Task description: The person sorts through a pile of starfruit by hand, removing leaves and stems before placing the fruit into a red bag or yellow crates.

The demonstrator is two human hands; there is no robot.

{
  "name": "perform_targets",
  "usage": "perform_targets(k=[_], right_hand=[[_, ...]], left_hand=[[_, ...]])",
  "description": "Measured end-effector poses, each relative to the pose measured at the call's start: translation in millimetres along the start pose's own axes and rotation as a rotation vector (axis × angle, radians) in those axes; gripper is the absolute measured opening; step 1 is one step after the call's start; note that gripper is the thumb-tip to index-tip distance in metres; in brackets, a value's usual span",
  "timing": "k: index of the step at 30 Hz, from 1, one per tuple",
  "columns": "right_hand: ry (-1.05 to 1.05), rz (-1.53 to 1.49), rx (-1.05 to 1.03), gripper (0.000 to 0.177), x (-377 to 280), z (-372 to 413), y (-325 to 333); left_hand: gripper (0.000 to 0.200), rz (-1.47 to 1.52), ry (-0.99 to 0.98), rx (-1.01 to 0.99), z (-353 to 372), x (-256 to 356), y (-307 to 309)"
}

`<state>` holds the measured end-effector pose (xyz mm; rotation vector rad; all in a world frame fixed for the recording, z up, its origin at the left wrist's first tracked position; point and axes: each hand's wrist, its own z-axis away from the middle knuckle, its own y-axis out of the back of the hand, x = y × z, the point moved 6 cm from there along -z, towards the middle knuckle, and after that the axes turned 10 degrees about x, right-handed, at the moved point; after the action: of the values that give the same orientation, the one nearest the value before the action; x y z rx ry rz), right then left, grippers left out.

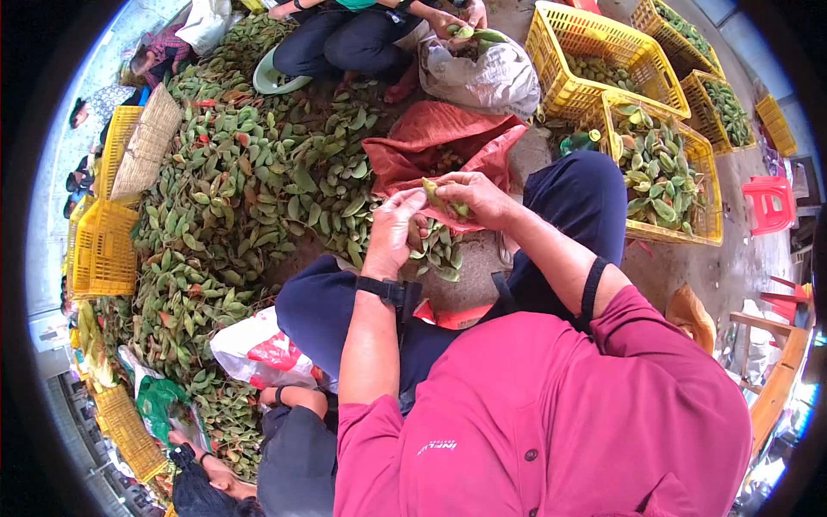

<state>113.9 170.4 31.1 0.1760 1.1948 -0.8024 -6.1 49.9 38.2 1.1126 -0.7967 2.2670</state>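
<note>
A green leafy piece [433, 195] is held between my two hands, over the near edge of an open red sack [405, 155]. My left hand [396, 226], with a black band at the wrist, has its fingers pressed together at the piece's left side. From the right, my right hand [476, 198] pinches the same piece between thumb and fingers. Small brownish items lie inside the sack. Just below my hands, a small bunch of green leaves [441, 254] hangs near my knees.
A large heap of leafy produce [233, 181] spreads to the left. Yellow crates [680, 138] with produce stand at the right, beside a green bottle [580, 142]. Another person [353, 43] sits opposite by a white sack [482, 82]. A co-worker [297, 448] is at lower left.
</note>
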Motion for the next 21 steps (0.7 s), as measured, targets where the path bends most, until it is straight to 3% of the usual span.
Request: perform_targets(k=[6, 14, 21], right_hand=[[0.157, 0.229, -0.004, 0.033, 3.2, 3.1, -8.3], [0.217, 0.33, 0.087, 0.029, 16.7, -0.1, -10.5], [0.324, 0.423, 0.216, 0.027, -9.1, -1.5, -10.3]], left_hand=[[0.02, -0.104, -0.035, 0.05, -3.7, -9.5, -4.7], [0.014, -0.252, -0.131, 0.091, -11.0, -11.1, -5.4], [0.016, -0.181, -0.126, 0.086, -11.0, -3.6, -13.2]])
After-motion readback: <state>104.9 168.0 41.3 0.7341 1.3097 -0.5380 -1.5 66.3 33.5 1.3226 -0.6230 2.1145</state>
